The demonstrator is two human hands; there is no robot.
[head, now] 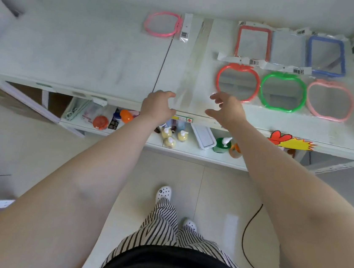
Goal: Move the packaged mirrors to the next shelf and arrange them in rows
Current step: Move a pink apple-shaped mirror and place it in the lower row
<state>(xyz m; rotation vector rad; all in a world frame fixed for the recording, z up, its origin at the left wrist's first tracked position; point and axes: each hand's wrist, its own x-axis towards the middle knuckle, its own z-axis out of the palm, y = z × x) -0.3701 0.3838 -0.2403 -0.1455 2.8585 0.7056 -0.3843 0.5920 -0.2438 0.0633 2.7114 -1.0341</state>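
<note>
bright, even light; wide-angle bending, blur at edges.

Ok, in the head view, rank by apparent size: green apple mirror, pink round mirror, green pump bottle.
1. Green apple mirror, though it lies nearer the camera.
2. Pink round mirror, farther back, so its true size is unsure.
3. Green pump bottle, clearly smallest.

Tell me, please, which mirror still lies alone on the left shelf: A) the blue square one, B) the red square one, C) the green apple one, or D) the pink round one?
D: the pink round mirror lies alone on the left shelf, while the other mirrors sit in rows on the right shelf.
</note>
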